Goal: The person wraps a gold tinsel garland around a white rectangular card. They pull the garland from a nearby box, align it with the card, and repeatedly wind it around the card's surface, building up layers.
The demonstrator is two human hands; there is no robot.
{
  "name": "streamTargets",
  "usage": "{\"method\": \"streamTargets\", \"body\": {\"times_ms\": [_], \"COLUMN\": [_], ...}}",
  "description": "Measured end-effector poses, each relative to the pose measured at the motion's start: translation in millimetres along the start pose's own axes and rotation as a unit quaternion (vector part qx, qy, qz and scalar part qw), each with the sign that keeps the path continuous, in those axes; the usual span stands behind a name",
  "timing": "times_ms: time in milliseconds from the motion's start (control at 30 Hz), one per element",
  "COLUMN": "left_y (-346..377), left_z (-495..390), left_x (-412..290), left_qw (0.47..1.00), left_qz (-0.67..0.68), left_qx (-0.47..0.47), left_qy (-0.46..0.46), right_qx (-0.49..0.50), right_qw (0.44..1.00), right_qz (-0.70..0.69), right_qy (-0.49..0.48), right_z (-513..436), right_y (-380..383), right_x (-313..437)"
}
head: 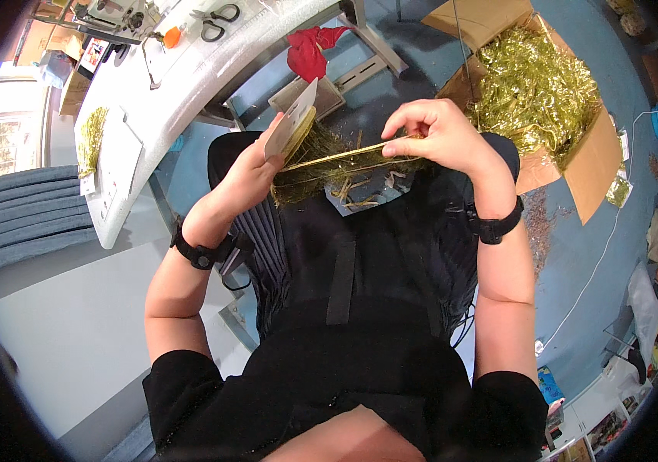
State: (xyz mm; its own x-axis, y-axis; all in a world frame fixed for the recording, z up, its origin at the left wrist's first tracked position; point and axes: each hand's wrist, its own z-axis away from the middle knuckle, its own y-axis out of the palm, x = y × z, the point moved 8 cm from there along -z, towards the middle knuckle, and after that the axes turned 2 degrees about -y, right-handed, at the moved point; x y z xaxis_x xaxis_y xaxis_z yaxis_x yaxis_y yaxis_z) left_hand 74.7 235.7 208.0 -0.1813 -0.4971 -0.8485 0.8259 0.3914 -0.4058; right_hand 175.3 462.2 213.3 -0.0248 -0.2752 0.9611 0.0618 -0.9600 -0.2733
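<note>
My left hand (pixel 251 176) grips a white card (pixel 289 122) that stands on edge, tilted. Yellowish-gold trim is wound around the card in layers. From there a narrow gold band (pixel 343 155) of tinsel fringe runs taut to my right hand (pixel 435 136), which pinches it between thumb and fingertips. Dark gold fringe strands (pixel 303 187) hang below the band, over my black-clad lap. Beneath the hands, loose scraps of trim (pixel 357 196) show on a pale surface between my legs. Part of the card is hidden by my left fingers.
An open cardboard box (pixel 588 182) heaped with shiny gold tinsel (pixel 537 92) stands on the floor at the right. Black-handled scissors (pixel 213 26), a sewing machine (pixel 112 20) and a carded tinsel bundle (pixel 93 138) lie along the white table (pixel 176 86). Red cloth (pixel 308 55) hangs by its edge.
</note>
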Motion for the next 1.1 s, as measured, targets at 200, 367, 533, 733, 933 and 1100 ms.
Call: {"method": "streamTargets", "body": {"times_ms": [200,367,533,733,933,1100], "left_y": [3,10,16,18,20,20], "left_z": [0,2,12,23,25,27], "left_x": [-2,-8,-7,-20,-27,-30], "left_qw": [1.000,0.998,0.982,0.942,0.920,0.910], "left_qz": [-0.005,0.008,0.155,0.315,0.375,0.395], "left_qx": [0.020,0.034,0.096,0.092,0.094,0.108], "left_qy": [0.019,0.044,-0.045,-0.067,-0.070,-0.066], "right_qx": [-0.010,-0.049,-0.021,-0.035,-0.040,-0.044], "right_qw": [0.996,0.983,0.995,0.995,0.994,0.994], "right_qz": [0.042,0.094,-0.097,-0.092,-0.099,-0.103], "right_qy": [-0.082,-0.151,-0.030,-0.013,-0.017,0.004], "right_z": [-4,-8,-14,-19,-24,-25], "right_y": [4,-1,22,29,33,32], "right_x": [12,5,-37,-51,-55,-64]}}
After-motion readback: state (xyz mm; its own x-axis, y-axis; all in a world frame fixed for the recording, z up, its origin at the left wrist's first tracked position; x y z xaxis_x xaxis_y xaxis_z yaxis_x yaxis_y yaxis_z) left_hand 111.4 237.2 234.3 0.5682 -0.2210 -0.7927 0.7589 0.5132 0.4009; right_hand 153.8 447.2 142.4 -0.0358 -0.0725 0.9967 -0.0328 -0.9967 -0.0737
